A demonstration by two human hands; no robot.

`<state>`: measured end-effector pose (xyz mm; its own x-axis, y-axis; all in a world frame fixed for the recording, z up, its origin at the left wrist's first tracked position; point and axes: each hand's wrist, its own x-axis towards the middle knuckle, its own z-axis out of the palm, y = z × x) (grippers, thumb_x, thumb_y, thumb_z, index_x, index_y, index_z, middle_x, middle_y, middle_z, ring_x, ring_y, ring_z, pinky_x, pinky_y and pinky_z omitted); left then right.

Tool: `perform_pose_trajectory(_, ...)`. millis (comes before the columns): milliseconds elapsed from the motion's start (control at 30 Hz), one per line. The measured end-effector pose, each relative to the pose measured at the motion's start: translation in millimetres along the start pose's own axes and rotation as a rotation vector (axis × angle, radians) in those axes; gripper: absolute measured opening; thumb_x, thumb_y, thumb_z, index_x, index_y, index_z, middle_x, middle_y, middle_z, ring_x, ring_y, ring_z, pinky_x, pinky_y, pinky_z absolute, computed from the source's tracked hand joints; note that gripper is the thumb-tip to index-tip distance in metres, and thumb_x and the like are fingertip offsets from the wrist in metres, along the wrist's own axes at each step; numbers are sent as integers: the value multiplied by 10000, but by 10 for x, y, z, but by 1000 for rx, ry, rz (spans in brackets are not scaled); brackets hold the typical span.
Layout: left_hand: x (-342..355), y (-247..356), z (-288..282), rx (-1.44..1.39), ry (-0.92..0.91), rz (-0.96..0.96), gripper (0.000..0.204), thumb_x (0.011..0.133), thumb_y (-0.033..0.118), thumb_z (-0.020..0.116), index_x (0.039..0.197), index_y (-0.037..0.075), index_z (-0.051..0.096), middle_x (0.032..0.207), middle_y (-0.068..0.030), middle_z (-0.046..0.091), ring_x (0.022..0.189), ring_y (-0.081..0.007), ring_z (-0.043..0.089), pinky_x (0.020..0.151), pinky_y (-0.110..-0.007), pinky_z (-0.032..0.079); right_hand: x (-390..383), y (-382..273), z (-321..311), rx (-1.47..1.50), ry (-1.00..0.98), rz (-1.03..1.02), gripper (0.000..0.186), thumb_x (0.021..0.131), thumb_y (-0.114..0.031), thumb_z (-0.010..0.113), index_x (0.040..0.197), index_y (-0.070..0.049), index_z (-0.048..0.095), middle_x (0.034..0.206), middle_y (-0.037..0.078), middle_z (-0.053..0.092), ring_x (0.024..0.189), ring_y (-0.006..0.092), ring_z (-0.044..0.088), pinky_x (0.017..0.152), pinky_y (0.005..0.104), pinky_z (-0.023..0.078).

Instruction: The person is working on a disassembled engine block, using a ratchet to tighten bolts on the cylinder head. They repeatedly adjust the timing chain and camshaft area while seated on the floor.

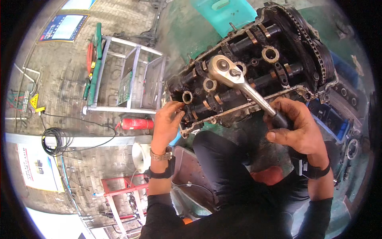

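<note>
A black, oily engine cylinder head (292,71) with camshafts, round ringed openings and a timing chain (314,47) spans the upper right of the head view. My right hand (296,127) is closed round the dark handle of a silver ratchet wrench (250,91), whose large head lies over the middle of the cylinder head, hiding part of it. My left hand (169,121) is at the near left end of the cylinder head, its fingers curled against that end by the lowest ringed opening. What its fingertips grip is hidden.
A teal plastic piece (225,18) lies behind the engine. At left are a metal trolley (123,109), red fire extinguisher (135,123), coiled black cable (51,143) and red stand (119,185). A blue tray (334,129) sits at right; my legs are below the engine.
</note>
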<state>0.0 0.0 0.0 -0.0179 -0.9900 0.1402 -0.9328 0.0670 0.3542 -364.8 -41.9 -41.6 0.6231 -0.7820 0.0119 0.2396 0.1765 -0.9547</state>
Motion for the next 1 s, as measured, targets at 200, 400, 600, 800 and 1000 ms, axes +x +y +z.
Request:
perform_pose_trajectory(200,25,61,57,39,34,18,169,803,-12,677,970,-36,682,939,-144,684,835,-276,671,754,-314,509,-1,80,-9,31,93,-93,370,700,-151,821,968,7,621,737,-27,541,674,64,488,613,221,385)
perform_pose_trajectory(400,31,138,50,120,43,56,123,819,11,687,935,-27,674,902,-132,678,784,-267,655,725,-317,502,-30,59,-29,46,103,-113,374,705,-199,824,956,1,633,738,-20,543,668,69,478,612,214,367)
perform_pose_trajectory(600,27,179,108,202,82,36,97,838,42,679,908,-18,650,871,-134,648,750,-308,621,680,-344,484,-47,35,-30,60,115,-87,393,695,-204,831,966,5,638,740,-15,552,669,77,491,614,224,379)
perform_pose_trajectory(800,45,161,116,236,96,41,123,845,44,663,941,-24,627,1033,-164,625,870,-342,621,743,-368,490,-35,40,-55,39,145,-121,427,675,-211,844,983,2,639,747,-12,578,688,88,531,631,220,401)
perform_pose_trajectory(1000,28,192,86,102,71,99,138,819,-10,656,945,-27,605,1021,-164,626,919,-352,618,781,-369,496,-73,60,-65,121,164,-106,440,637,-238,890,870,-33,579,699,-2,580,555,59,517,514,197,394)
